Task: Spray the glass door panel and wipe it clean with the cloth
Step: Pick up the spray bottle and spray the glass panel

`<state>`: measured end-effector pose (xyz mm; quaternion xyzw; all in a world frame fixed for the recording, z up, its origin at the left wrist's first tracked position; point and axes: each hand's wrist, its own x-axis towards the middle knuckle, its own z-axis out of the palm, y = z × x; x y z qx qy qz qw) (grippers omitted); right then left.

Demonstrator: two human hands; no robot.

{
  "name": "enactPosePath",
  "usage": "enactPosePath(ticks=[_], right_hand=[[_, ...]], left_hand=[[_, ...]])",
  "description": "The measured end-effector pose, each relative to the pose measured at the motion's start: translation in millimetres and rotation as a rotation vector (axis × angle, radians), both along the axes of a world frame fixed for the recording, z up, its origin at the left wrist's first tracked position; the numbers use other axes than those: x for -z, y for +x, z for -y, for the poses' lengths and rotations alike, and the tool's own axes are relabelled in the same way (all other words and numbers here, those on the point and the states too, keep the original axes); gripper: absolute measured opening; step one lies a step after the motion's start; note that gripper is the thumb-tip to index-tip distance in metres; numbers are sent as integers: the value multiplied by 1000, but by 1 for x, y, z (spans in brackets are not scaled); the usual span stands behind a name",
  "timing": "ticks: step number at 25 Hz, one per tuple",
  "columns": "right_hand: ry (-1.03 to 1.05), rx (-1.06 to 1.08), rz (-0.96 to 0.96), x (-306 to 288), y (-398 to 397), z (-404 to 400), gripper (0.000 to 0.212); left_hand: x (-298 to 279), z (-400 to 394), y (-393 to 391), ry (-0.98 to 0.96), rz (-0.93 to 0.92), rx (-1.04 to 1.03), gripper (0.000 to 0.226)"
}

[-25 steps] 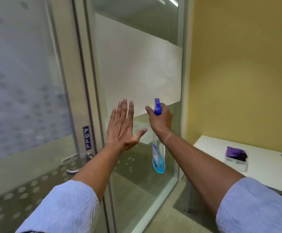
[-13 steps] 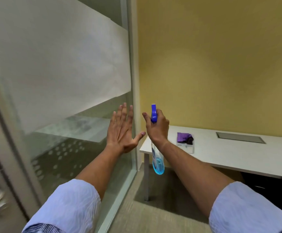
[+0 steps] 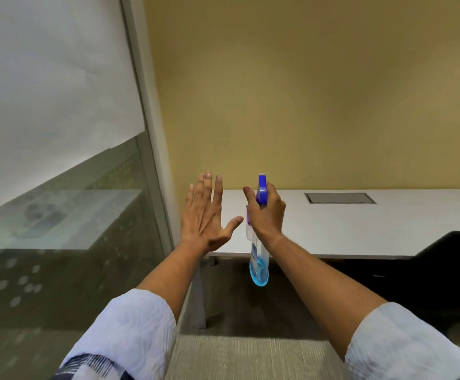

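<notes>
Head view: right hand [image 3: 267, 215] grips spray bottle [image 3: 258, 266], label unreadable.

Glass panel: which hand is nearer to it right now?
Left. The open left hand is raised just right of the glass panel and its frame; the right hand, holding the spray bottle, is farther right, over the desk.

Table [image 3: 360, 229]: white top, set against the yellow wall. One grey rectangular recessed panel [image 3: 340, 198] in its surface. Carpeted floor [image 3: 250, 352] beneath.
</notes>
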<state>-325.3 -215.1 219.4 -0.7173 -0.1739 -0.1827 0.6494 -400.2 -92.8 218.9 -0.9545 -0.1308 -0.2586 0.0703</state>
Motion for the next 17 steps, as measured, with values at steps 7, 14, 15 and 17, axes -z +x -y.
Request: enactPosePath(ticks=[7, 14, 15, 17], right_hand=[[-15, 40, -43, 34, 133, 10, 37], [-35, 16, -44, 44, 258, 9, 28], [-32, 17, -49, 46, 272, 8, 28], [-29, 25, -57, 52, 298, 6, 28]], left_hand=[[45, 3, 135, -51, -46, 60, 103], [72, 7, 250, -92, -117, 27, 101], [75, 5, 262, -94, -127, 25, 101], [80, 0, 285, -104, -134, 25, 102]])
